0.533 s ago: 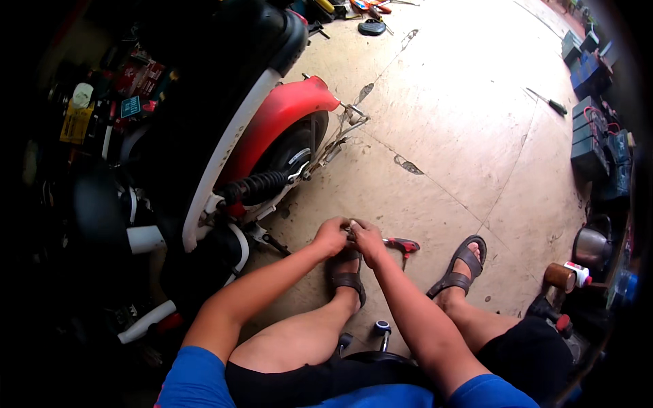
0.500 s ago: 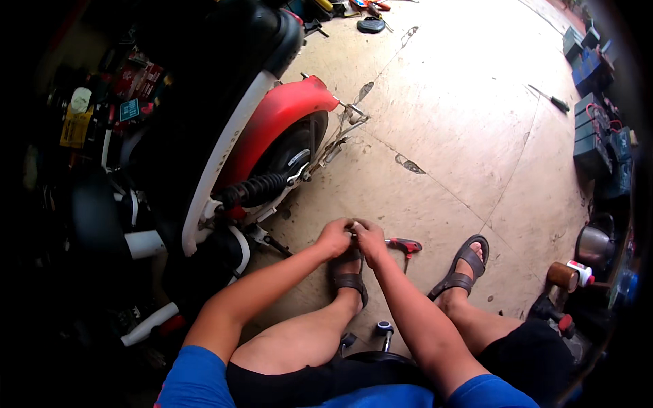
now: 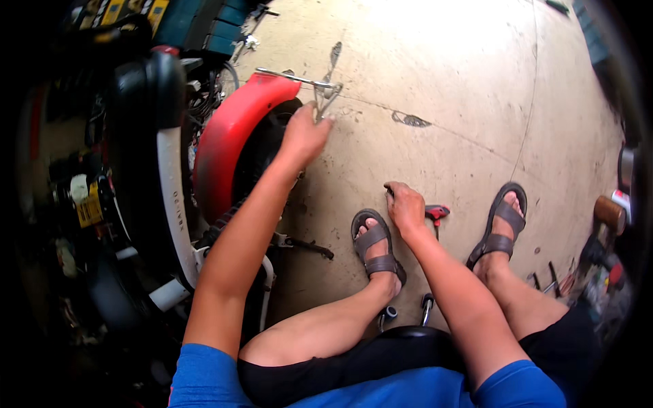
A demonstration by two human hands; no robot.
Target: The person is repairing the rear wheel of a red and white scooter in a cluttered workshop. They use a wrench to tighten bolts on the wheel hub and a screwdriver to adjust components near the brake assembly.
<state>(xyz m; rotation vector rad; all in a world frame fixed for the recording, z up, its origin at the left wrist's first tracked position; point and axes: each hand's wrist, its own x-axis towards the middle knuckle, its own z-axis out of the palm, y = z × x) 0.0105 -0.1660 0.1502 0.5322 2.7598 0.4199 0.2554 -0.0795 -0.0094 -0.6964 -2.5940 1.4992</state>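
Note:
My left hand (image 3: 306, 132) reaches forward to the thin metal bracket (image 3: 328, 96) at the tail of a scooter's red mudguard (image 3: 228, 126), its fingers closed round the bracket. Beneath the mudguard sits a dark wheel (image 3: 262, 149), partly hidden by my forearm. My right hand (image 3: 407, 207) is lower and further right, above my left sandal (image 3: 371, 241), with curled fingers around something small and dark that I cannot make out. Just right of it lies a red-and-black handled tool (image 3: 437, 211) on the floor.
The scooter's dark body (image 3: 129, 156) fills the left side, with a black stand (image 3: 313, 248) low on the floor. A brown cylinder (image 3: 609, 214) and white bottle (image 3: 621, 202) are at right. A wheeled stool (image 3: 415, 332) is beneath me; packages (image 3: 88, 211) lie far left.
My hands, together before, have separated: the left has moved forward to the bracket, the right slightly up and rightward. The view has shifted, bringing more of the upper-left clutter in.

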